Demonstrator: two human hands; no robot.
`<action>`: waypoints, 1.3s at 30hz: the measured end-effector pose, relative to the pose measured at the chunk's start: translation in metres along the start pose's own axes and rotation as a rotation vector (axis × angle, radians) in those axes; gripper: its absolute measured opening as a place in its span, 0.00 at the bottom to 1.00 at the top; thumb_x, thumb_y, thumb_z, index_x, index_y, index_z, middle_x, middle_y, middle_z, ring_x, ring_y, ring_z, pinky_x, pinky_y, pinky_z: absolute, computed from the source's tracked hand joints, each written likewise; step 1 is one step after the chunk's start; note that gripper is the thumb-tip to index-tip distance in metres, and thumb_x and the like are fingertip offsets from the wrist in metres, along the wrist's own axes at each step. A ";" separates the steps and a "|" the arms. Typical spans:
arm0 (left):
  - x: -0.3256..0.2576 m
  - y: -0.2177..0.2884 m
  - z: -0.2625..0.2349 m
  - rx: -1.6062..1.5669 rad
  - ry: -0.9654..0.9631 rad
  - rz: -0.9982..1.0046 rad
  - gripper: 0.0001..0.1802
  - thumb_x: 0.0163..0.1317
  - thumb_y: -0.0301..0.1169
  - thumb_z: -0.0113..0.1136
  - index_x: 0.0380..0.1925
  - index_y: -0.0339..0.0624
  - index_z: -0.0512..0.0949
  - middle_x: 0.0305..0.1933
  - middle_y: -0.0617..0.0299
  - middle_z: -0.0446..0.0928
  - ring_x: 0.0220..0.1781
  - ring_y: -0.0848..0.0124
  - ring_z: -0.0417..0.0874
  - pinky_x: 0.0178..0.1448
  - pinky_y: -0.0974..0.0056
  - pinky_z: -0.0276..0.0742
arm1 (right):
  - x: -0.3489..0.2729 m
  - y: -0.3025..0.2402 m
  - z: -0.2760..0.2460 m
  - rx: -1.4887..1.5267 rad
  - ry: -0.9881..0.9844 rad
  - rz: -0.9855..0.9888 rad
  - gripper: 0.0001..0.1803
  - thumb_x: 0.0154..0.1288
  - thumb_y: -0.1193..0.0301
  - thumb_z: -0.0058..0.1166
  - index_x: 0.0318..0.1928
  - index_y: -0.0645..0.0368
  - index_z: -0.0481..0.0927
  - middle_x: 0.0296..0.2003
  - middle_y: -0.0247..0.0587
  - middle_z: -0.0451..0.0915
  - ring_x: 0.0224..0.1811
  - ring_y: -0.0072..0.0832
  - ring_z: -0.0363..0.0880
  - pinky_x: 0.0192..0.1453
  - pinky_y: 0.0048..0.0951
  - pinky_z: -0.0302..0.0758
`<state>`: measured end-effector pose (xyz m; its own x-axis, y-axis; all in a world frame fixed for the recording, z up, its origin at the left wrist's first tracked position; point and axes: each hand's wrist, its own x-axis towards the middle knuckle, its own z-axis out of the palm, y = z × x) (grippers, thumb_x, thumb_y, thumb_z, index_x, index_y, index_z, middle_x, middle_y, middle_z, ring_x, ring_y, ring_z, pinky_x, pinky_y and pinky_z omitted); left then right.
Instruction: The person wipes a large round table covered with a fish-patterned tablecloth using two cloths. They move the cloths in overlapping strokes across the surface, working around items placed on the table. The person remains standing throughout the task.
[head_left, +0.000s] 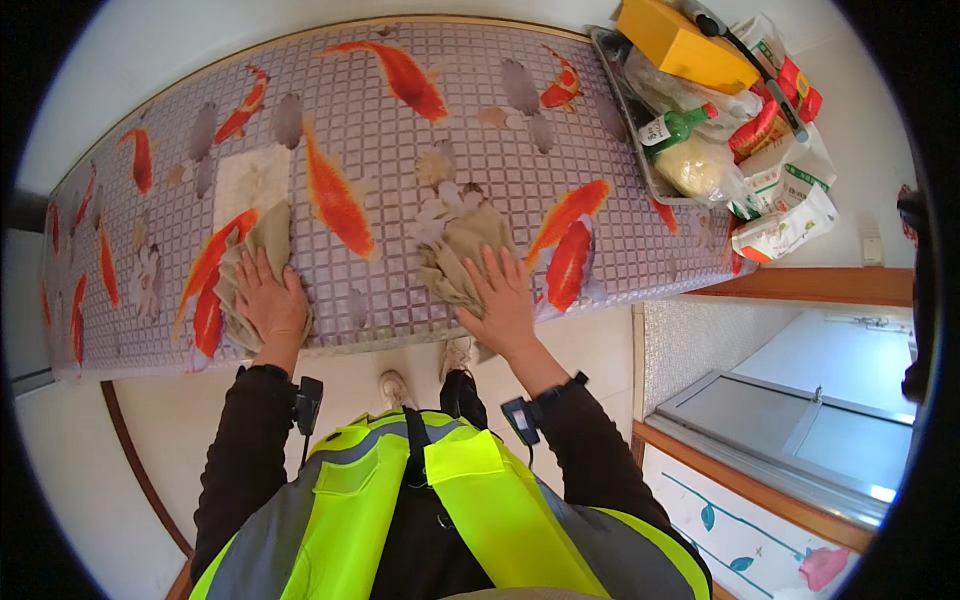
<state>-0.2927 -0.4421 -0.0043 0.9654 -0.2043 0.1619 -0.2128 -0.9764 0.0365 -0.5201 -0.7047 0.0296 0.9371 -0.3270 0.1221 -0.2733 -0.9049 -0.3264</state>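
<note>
Your left hand [270, 302] lies palm-down, fingers extended and slightly parted, on an olive cloth [273, 232]; your right hand [504, 308], fingers spread, rests on the right side of a crumpled cloth [463, 250]. Both lie near the fish-patterned tabletop's [400, 292] front edge, forearms reaching forward.

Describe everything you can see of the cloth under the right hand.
The cloth is plain olive-beige and looks like soft woven fabric, with no print visible. It lies bunched in loose folds, not spread flat, on the fish-patterned table cover. The right hand rests on its right, near side, fingers spread over the folds, hiding part of it. Its far and left parts show uncovered.
</note>
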 end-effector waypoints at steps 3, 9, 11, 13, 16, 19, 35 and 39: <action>0.000 0.000 0.001 -0.022 -0.004 -0.005 0.33 0.63 0.47 0.46 0.68 0.51 0.61 0.74 0.58 0.56 0.75 0.59 0.53 0.72 0.46 0.46 | -0.009 0.015 -0.007 -0.068 -0.014 0.044 0.40 0.53 0.51 0.57 0.68 0.47 0.65 0.70 0.46 0.57 0.72 0.51 0.50 0.73 0.54 0.45; 0.001 -0.001 0.003 -0.030 -0.009 -0.007 0.33 0.63 0.47 0.46 0.68 0.52 0.60 0.75 0.58 0.54 0.76 0.59 0.52 0.72 0.47 0.45 | 0.052 0.065 -0.002 -0.229 0.084 0.276 0.40 0.57 0.47 0.51 0.69 0.48 0.62 0.70 0.47 0.56 0.73 0.51 0.48 0.74 0.55 0.42; 0.001 -0.001 0.002 -0.015 -0.008 -0.001 0.33 0.64 0.47 0.46 0.68 0.52 0.60 0.75 0.58 0.53 0.76 0.59 0.51 0.72 0.47 0.45 | 0.078 0.080 0.001 -0.278 0.111 0.335 0.40 0.59 0.46 0.49 0.70 0.48 0.61 0.71 0.48 0.55 0.73 0.51 0.48 0.74 0.55 0.42; 0.001 -0.001 0.002 -0.011 -0.024 -0.010 0.33 0.64 0.46 0.46 0.69 0.52 0.60 0.75 0.59 0.53 0.76 0.59 0.51 0.73 0.47 0.45 | 0.100 0.092 0.004 -0.311 0.124 0.378 0.40 0.60 0.44 0.46 0.70 0.48 0.60 0.71 0.49 0.54 0.73 0.52 0.48 0.74 0.55 0.41; 0.000 -0.001 0.000 -0.009 -0.037 -0.011 0.33 0.63 0.46 0.47 0.69 0.52 0.60 0.75 0.59 0.53 0.76 0.59 0.50 0.73 0.48 0.45 | 0.130 0.110 0.004 -0.336 0.092 0.421 0.41 0.62 0.43 0.43 0.71 0.47 0.57 0.72 0.49 0.51 0.74 0.52 0.46 0.74 0.55 0.41; -0.001 -0.001 -0.001 -0.001 -0.032 -0.003 0.33 0.63 0.46 0.48 0.69 0.52 0.59 0.76 0.59 0.52 0.76 0.60 0.50 0.73 0.48 0.45 | 0.156 0.125 0.003 -0.373 0.035 0.458 0.42 0.63 0.41 0.39 0.73 0.47 0.53 0.73 0.48 0.48 0.74 0.52 0.44 0.74 0.55 0.41; 0.000 -0.004 -0.002 -0.006 -0.048 0.005 0.34 0.63 0.43 0.47 0.70 0.52 0.58 0.76 0.59 0.51 0.77 0.59 0.49 0.73 0.48 0.46 | 0.277 0.213 -0.001 -0.376 0.053 0.383 0.41 0.66 0.38 0.33 0.73 0.46 0.54 0.73 0.50 0.48 0.74 0.52 0.43 0.74 0.56 0.41; 0.000 -0.007 0.000 0.006 -0.041 0.013 0.33 0.63 0.43 0.47 0.69 0.51 0.59 0.75 0.57 0.52 0.76 0.58 0.51 0.73 0.49 0.47 | 0.292 0.224 -0.003 -0.349 0.072 0.378 0.40 0.66 0.39 0.34 0.73 0.45 0.54 0.73 0.49 0.48 0.74 0.51 0.43 0.74 0.55 0.41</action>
<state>-0.2910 -0.4351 -0.0043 0.9680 -0.2192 0.1219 -0.2242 -0.9741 0.0283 -0.3089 -1.0041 -0.0048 0.7449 -0.6556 0.1240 -0.6576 -0.7528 -0.0294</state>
